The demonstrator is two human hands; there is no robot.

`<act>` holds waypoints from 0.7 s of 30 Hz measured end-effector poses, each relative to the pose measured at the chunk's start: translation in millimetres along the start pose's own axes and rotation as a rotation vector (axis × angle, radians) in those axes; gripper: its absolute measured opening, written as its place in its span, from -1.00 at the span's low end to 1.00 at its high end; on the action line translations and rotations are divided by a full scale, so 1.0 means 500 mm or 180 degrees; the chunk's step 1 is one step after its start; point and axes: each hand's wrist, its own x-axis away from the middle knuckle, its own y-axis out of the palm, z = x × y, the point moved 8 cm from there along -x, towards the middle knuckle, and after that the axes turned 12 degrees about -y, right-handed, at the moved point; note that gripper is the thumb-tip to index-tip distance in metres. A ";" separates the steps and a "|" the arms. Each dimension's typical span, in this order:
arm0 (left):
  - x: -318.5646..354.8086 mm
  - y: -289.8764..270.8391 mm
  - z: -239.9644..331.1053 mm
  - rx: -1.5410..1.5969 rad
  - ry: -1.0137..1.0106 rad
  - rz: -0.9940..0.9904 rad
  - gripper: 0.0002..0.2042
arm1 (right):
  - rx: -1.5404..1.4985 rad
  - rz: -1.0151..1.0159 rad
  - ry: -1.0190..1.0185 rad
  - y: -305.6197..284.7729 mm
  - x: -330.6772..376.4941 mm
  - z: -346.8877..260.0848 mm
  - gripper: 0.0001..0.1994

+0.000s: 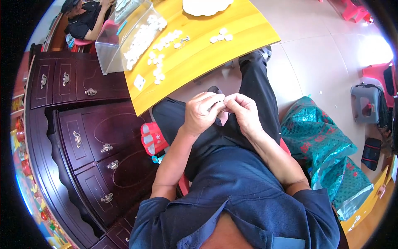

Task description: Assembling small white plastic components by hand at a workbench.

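Observation:
Over my lap, just off the near edge of the yellow wooden table (244, 25), my two hands meet fingertip to fingertip. My left hand (201, 113) is closed in a pinch, and a tiny dark spot shows at its fingertips. Thumb and forefinger of my right hand (243, 111) press together against the same spot. Whatever lies between them is too small and covered to name. On the table lie small white pieces (157, 60) in a loose trail, a few small grey metal parts (185, 40), and a separate cluster of white pieces (221, 37).
A clear plastic bin (108, 56) lies at the table's left with many white pieces inside. Far back is a white scalloped dish (199, 11); a white square card (139, 82) lies near the left corner. Dark drawers (89, 124) stand left, a green sack (317, 133) right. Another person (85, 23) sits far left.

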 end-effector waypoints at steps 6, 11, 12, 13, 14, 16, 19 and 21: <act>-0.006 0.014 -0.011 0.0432 -0.0581 -0.0149 -0.84 | -0.0008 0.0024 -0.0034 -0.003 -0.006 -0.006 -0.84; -0.022 0.001 -0.004 0.0543 -0.0548 -0.0227 -0.85 | 0.0040 0.0046 -0.0097 0.002 -0.011 -0.018 -0.84; -0.025 0.001 -0.008 0.0642 -0.0618 -0.0314 -0.85 | -0.0021 0.0079 -0.0092 0.001 -0.009 -0.016 -0.84; -0.033 -0.006 -0.010 0.0616 -0.0662 -0.0269 -0.86 | -0.0081 0.0112 -0.0088 0.001 -0.009 -0.017 -0.84; -0.045 -0.015 -0.012 0.0594 -0.0705 -0.0224 -0.88 | 0.0011 0.0107 0.0016 -0.003 -0.007 -0.018 -0.84; -0.074 -0.044 -0.035 0.0277 -0.0734 0.0038 -0.92 | 0.0036 0.0115 -0.0035 -0.001 -0.009 -0.031 -0.86; -0.118 -0.064 -0.088 -0.0094 -0.0763 0.0370 -0.93 | 0.0066 0.0141 -0.0211 0.000 -0.014 -0.059 -0.89; -0.140 -0.061 -0.120 -0.0559 -0.0683 0.0577 -0.92 | 0.0072 0.0113 -0.0399 0.006 -0.017 -0.087 -0.89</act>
